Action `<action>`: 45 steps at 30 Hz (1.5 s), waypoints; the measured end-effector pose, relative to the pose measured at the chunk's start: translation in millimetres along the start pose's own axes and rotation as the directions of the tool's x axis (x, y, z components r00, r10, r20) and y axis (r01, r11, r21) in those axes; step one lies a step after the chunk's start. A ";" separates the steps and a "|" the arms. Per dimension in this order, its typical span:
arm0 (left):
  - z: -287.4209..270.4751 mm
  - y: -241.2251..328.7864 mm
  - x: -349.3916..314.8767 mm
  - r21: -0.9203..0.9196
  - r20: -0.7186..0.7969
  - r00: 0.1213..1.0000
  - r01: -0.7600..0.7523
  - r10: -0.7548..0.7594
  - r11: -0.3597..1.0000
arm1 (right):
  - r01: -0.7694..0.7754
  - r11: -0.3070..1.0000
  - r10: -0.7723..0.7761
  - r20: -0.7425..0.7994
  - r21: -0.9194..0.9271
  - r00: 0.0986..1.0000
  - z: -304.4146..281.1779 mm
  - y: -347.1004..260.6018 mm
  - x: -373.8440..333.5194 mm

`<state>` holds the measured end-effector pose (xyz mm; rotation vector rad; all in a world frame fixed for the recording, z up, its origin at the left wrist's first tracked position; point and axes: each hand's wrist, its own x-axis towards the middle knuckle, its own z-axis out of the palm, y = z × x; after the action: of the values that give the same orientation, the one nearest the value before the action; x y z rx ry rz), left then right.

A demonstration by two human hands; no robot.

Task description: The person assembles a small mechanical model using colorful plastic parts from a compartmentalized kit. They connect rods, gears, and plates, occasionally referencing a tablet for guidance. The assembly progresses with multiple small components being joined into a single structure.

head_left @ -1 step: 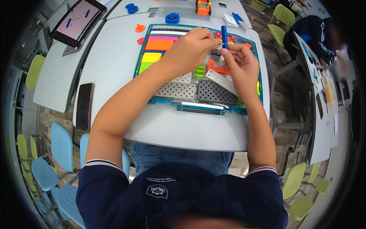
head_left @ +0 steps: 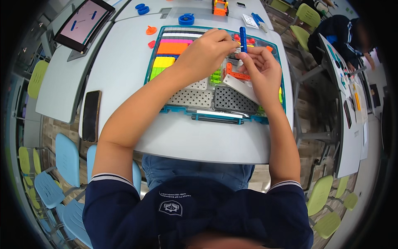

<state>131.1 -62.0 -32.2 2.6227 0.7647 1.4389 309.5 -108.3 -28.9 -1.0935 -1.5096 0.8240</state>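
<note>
Beam [head_left: 243, 39], blue, upright over far right of parts case [head_left: 178, 109], lower end apparently pinched in right hand [head_left: 265, 68]; left hand [head_left: 213, 47] pinched closed just beside, contents unclear. Likely risk: dropping into case from slack pinch, or tilting from off-axis pushing.

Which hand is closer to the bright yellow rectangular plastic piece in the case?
Left. The left hand is to the upper right of the yellow piece; the right hand is farther right.

The bar [head_left: 243, 39] is showing smooth plastic; the tabletop [head_left: 199, 143] is looking smooth; the jeans [head_left: 195, 169] (denim cloth) are appearing matt.
</note>
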 end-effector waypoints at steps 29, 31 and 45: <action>-9.2 8.0 8.9 -0.266 0.306 0.909 0.369 -0.285 0.891 | 0.012 0.991 -0.025 -0.093 -0.136 0.995 -1.4 6.2 7.3; -10.5 9.4 9.3 -0.285 0.305 0.902 0.393 -0.305 0.874 | 0.043 0.991 -0.054 -0.084 -0.124 0.995 -0.4 4.5 7.8; -9.0 24.6 7.8 -0.161 0.076 0.955 0.294 -0.286 0.942 | -0.002 0.989 0.002 -0.003 0.146 1.000 -4.1 -2.9 6.7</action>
<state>137.0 -81.8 -14.2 2.2949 0.9306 1.2879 312.7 -103.2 -23.1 -0.9872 -1.4223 0.9195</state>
